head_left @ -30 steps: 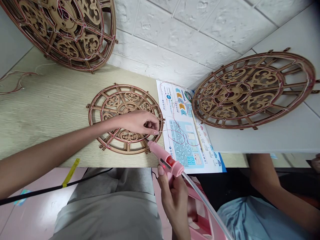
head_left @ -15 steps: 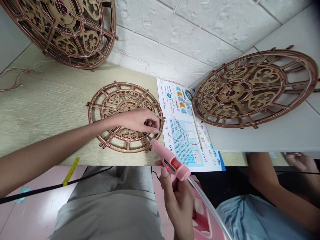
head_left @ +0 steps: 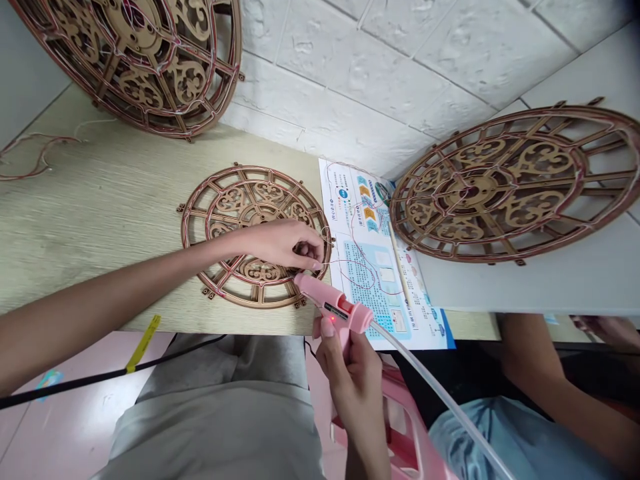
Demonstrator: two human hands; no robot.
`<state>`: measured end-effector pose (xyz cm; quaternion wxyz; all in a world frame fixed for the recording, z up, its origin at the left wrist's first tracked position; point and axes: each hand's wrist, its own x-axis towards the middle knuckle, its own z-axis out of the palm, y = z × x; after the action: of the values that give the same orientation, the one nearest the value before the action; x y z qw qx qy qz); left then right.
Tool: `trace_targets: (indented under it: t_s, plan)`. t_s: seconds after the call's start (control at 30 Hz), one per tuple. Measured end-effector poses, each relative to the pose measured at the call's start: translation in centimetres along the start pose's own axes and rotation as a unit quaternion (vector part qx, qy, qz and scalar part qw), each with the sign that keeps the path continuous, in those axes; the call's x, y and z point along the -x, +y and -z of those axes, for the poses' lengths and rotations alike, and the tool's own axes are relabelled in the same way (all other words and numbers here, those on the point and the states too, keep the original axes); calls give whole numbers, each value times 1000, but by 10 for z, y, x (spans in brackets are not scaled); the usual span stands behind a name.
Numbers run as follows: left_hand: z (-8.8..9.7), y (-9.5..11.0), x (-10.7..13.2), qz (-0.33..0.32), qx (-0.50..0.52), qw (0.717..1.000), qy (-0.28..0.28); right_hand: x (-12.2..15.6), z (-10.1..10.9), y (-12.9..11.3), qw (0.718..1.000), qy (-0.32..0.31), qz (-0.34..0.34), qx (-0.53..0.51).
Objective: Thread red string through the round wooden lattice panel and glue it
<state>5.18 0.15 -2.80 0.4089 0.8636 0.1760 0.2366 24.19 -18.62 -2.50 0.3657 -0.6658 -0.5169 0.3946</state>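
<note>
A round bronze-coloured openwork frame point(head_left: 260, 299) with scroll patterns lies flat on the table. My left hand point(head_left: 290, 247) rests over its right part, fingers curled and pinching a thin wire point(head_left: 345, 261) that trails right onto a printed sheet. In my right hand point(head_left: 355, 377) is a pink glue gun point(head_left: 330, 300), its red light lit and a long clear glue stick point(head_left: 440, 393) sticking out of its back. The nozzle is at the frame's lower right, just below my left fingers; whether it touches cannot be seen.
Larger matching frames lean at the upper left point(head_left: 145, 87) and on the right point(head_left: 470, 190). Printed sheets point(head_left: 370, 313) carry loose wire and a thin stick point(head_left: 399, 260). Another person's arm point(head_left: 535, 353) is at the lower right. A black cable with a yellow tag point(head_left: 143, 343) crosses below the table edge.
The glue gun has moved slightly left and up, its nozzle closer in over the frame, and turned more level. My left hand stays at about the same spot on the frame.
</note>
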Motion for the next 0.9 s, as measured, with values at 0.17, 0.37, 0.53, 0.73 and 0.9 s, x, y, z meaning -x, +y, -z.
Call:
trace_targets:
  t_s: [0.17,0.37,0.53,0.73,0.9]
  plan:
    - [0,2,0,7,-4,1000,-3,-5,5,0,995,-23,-69,-69]
    - [0,1,2,8,-3,1000,0,-5,8,2,993,-5,-97,-62]
    - [0,2,1,16,-15,1000,-3,-6,6,0,994,-14,-85,-68]
    - [1,2,1,7,-9,1000,1,-6,6,-4,995,-18,-81,-55]
    - [1,1,1,11,-12,1000,-2,-4,8,-3,996,-23,-80,-44]
